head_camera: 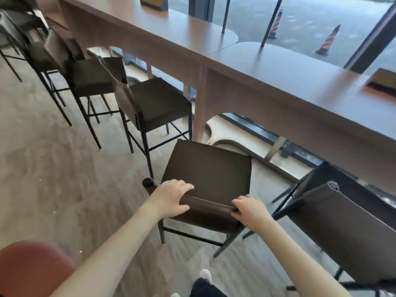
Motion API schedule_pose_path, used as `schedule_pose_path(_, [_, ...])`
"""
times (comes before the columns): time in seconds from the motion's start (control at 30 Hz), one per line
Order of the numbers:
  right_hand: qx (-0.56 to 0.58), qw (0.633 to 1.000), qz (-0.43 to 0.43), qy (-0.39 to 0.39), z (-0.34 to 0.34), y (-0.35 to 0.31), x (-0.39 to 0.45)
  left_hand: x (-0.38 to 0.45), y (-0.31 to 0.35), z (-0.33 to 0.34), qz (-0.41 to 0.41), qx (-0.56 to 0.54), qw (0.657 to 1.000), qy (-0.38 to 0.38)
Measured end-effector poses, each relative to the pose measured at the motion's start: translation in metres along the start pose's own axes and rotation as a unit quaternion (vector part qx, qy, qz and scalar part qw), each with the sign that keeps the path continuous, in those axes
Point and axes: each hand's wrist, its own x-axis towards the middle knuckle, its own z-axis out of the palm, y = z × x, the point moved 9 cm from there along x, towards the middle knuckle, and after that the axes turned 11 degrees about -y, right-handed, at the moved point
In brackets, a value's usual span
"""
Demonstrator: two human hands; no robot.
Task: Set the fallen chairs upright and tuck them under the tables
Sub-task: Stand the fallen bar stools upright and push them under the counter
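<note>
A dark brown bar chair [209,170] with thin black legs stands upright just in front of me, its seat a short way out from the long wooden table [289,82]. My left hand [170,198] grips the left part of its low backrest, fingers curled over the top edge. At the right end of the same backrest, my right hand [249,209] holds it, thumb below and fingers over the top.
Another dark chair [342,228] stands close on the right, its back towards me. Three more chairs [154,99] line the table to the left. A reddish round seat [34,269] is at the bottom left. Open wood floor lies to the left. Windows run behind the table.
</note>
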Motion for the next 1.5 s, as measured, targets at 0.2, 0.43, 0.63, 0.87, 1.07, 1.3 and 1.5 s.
schedule_pose_path(0.2, [-0.017,0.999,0.017,-0.03,0.006,0.001,0.008,0.035,-0.008,0.018,0.007,0.013,0.998,-0.055])
schedule_pose_path(0.43, [-0.06,0.996,0.005,-0.064,0.019,0.001,0.022,0.049,-0.033,0.041,-0.01,0.163,0.974,-0.156])
schedule_pose_path(0.63, [-0.121,0.985,-0.055,-0.106,0.02,-0.002,0.035,0.062,-0.03,0.033,0.039,0.193,0.968,-0.154])
schedule_pose_path(0.87, [-0.147,0.979,-0.066,-0.123,-0.016,0.017,0.044,0.083,-0.022,0.014,0.149,0.235,0.958,-0.073])
schedule_pose_path(1.07, [-0.155,0.984,-0.035,-0.086,-0.066,0.042,0.064,0.118,-0.029,-0.019,0.114,0.214,0.965,-0.103])
schedule_pose_path(1.3, [-0.165,0.983,-0.035,-0.066,-0.102,0.071,0.087,0.157,-0.034,-0.044,0.12,0.225,0.962,-0.097])
schedule_pose_path(1.5, [-0.171,0.983,-0.028,-0.065,-0.116,0.094,0.103,0.179,-0.032,-0.052,0.113,0.218,0.966,-0.086])
